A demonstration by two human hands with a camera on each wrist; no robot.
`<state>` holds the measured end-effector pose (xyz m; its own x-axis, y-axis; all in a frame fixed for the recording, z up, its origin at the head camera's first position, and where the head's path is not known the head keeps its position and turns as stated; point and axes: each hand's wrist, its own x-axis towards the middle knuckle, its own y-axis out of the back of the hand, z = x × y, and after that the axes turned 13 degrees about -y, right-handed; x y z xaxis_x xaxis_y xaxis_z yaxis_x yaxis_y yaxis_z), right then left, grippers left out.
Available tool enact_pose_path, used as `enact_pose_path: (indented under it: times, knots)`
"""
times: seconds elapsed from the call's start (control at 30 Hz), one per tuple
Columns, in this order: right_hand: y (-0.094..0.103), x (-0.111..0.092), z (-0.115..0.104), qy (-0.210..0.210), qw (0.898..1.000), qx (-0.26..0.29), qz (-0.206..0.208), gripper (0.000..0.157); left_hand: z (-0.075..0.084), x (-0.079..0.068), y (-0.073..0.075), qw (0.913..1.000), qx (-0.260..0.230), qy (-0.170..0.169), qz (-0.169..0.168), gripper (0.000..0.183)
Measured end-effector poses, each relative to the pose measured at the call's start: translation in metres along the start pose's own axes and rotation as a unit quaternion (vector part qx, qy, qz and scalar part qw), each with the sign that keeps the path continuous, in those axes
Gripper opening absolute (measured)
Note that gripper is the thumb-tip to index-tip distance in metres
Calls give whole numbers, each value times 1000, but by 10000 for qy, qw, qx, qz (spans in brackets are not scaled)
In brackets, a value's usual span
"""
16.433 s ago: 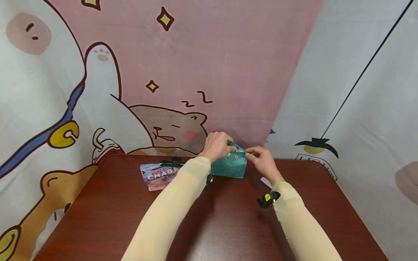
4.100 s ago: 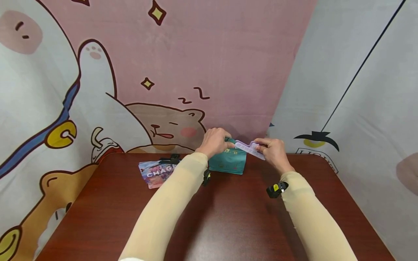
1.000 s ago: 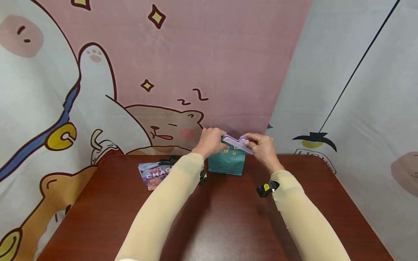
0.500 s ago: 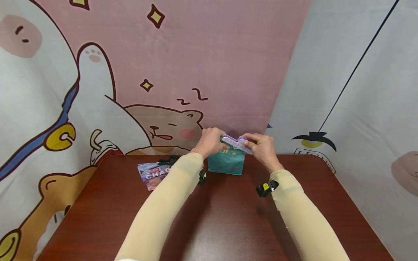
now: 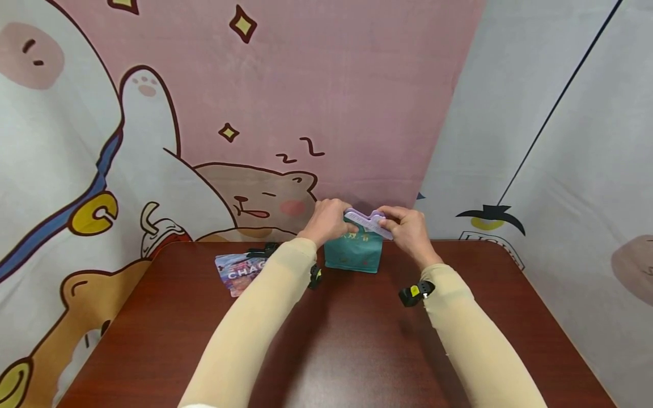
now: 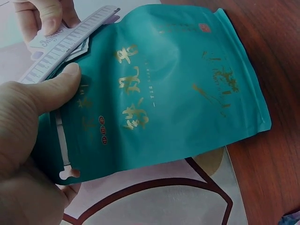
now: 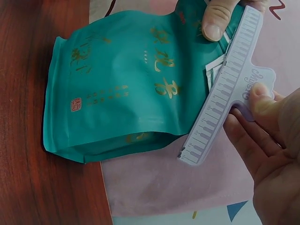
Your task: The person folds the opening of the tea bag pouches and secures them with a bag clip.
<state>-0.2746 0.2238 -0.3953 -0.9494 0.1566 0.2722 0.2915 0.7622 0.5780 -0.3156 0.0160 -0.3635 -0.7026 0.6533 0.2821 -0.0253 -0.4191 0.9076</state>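
Note:
A teal tea pouch (image 5: 353, 256) with gold lettering stands at the back of the table. My left hand (image 5: 326, 221) grips its folded top at the left, thumb in front, as the left wrist view shows. My right hand (image 5: 408, 231) pinches the handle of a lilac bag clip (image 7: 224, 89) printed with piano keys. In the right wrist view the clip lies along the pouch's top edge, with a white strip of the pouch (image 7: 215, 68) showing beside it. Its far end reaches the left thumb.
To the left on the brown table (image 5: 336, 340) lies a colourful pouch lettered CHAG (image 5: 240, 273), with a black clip (image 5: 262, 251) at its top. A printed cloth (image 5: 357, 113) hangs right behind the table.
At first both hands worked the pouch's top while the clip lay on the table. The right hand then took the clip and moved it left onto the top; the last second shows barely any motion.

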Motion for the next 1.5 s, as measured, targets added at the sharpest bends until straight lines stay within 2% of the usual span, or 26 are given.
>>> enact_pose_path:
  times: [0.2, 0.37, 0.6, 1.0, 1.23, 1.5]
  knots:
    - [2, 1, 0, 36, 10000, 3, 34, 18, -4, -2, 5, 9998, -86, -10, 158, 23]
    - [3, 0, -2, 44, 9999, -66, 137, 18, -7, -4, 7, 9985, -410, -56, 363, 19]
    - [0, 0, -3, 5, 9997, 21, 260, 18, -7, -4, 4, 9965, -664, 113, 500, 19]
    - [-3, -1, -6, -151, 9989, 379, 221, 17, -5, -3, 2, 9944, -877, 373, 451, 19]
    - [-3, -2, -5, -151, 9990, 383, 182, 18, -5, -4, 3, 9941, -888, 456, 420, 19]
    - [-2, -3, -6, -248, 9988, 418, -95, 21, -7, -7, 3, 9941, -893, 444, 427, 21]
